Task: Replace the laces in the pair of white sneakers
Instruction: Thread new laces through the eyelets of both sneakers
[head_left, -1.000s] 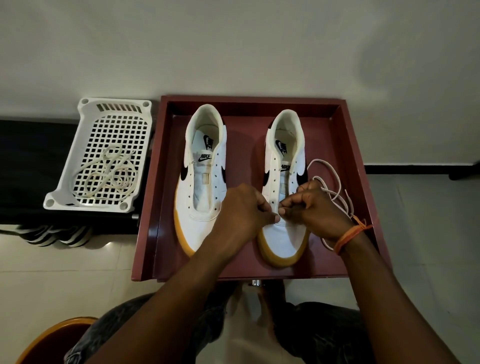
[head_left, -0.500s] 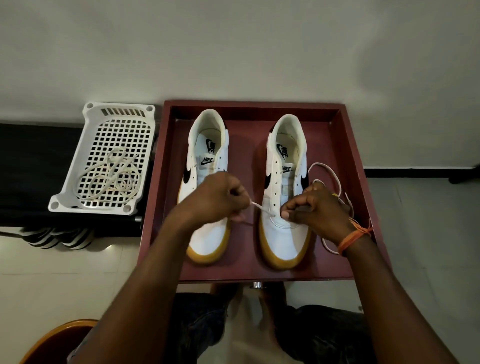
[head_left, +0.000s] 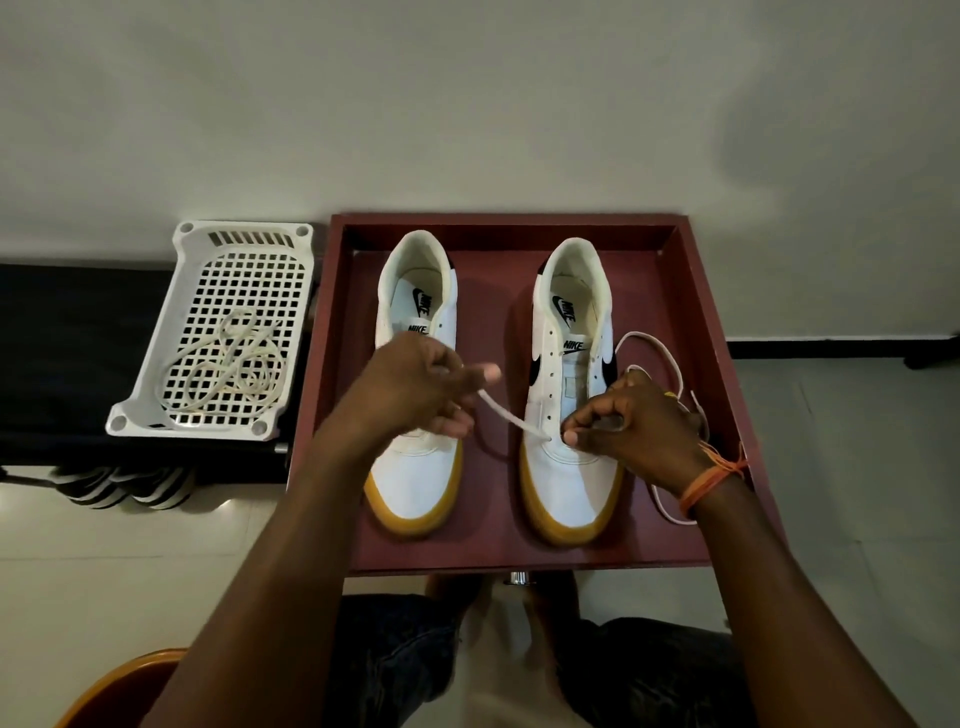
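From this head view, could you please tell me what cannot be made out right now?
- Left sneaker: its eyelets, hidden by the left hand.
- Lace: its end, lost in the blurred left fingers.
- Right sneaker: its lowest right-side eyelets, covered by the right hand.

Single head view, looking forward and down, close over red tray (head_left: 519, 564); wall fills upper frame.

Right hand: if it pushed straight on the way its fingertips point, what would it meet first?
The right hand points left across the right sneaker. It would probably meet the lace at the lowest eyelet first; depth is unclear.
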